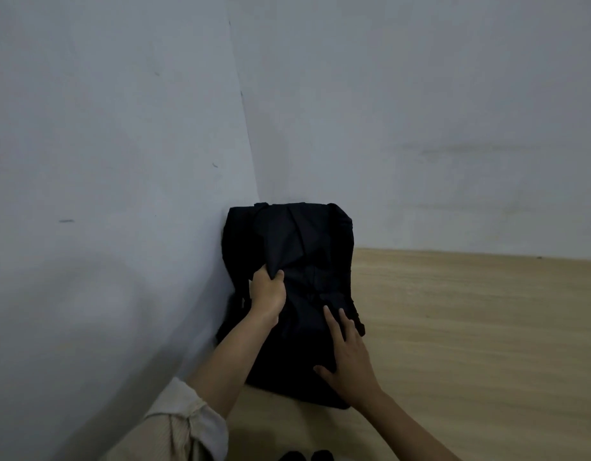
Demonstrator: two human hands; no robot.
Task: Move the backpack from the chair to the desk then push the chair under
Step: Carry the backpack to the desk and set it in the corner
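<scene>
A light wood-grain table (470, 327) is seen from above, set into a corner where two plain grey-white walls (104, 144) meet. Faint scuff marks are visible on both walls. A black backpack (300, 247) is stood on the table, pushed into that corner, its left side touching the left wall and its top leaning toward the back wall. Its closed front faces the viewer; whatever is inside cannot be seen.

The left hand (267, 291) is placed on the backpack's front, left of centre, its grip closed tight on a bunched fold of the black fabric. The right hand (349, 357) is laid flat against the lower front of the backpack, fingers spread and extended, grip open and holding nothing. A cream ribbed sleeve (184, 424) is rolled up on the left forearm, below the backpack. The table to the right of the backpack is bare wood.
</scene>
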